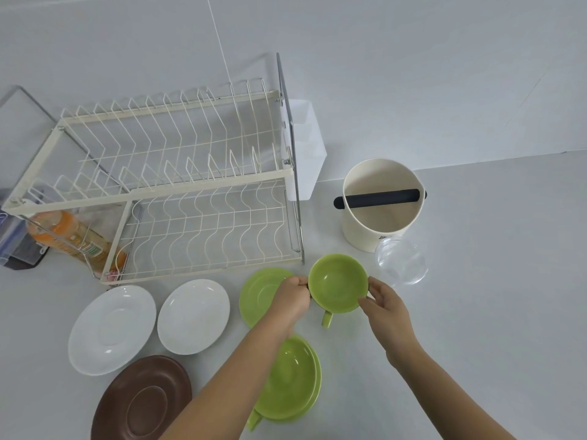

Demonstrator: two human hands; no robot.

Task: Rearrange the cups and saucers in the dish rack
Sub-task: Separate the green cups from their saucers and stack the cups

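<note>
Landmark: a cream wire dish rack [178, 185] with two tiers stands on a pale grey counter [492, 312]; both tiers hold no dishes.
Green cup: a green cup [338, 287] sits upright just in front of the rack's front right corner, its mouth facing up and its handle pointing away from the rack, toward the person.
Left hand: the left hand [293, 296] grips the cup's rim on the side nearer the rack's middle; thumb and fingers are closed on the rim edge.
Right hand: the right hand [382, 301] holds the opposite side of the rim, fingertips [365, 300] pressed on the cup's outer wall, fingers clamped on the cup.
Cup against fingers: the cup lies between the two hands, pinched from both sides; whether it rests on the counter or is lifted cannot be told.
Green saucer: a green saucer [257, 293] lies flat in front of the rack, partly under the left hand, just beside the cup.
White saucers: two white saucers [193, 315] [111, 328] lie side by side in front of the rack.
Brown saucer: a brown saucer [143, 398] lies farther from the rack, beyond the white ones.
Second cup: a second green cup on a saucer [292, 376] sits farther out from the rack, under the left forearm.
Cream tub: a cream tub with a black bar [381, 201] stands to the right of the rack.
Clear lid: a clear lid [401, 260] lies touching the tub's base.
</note>
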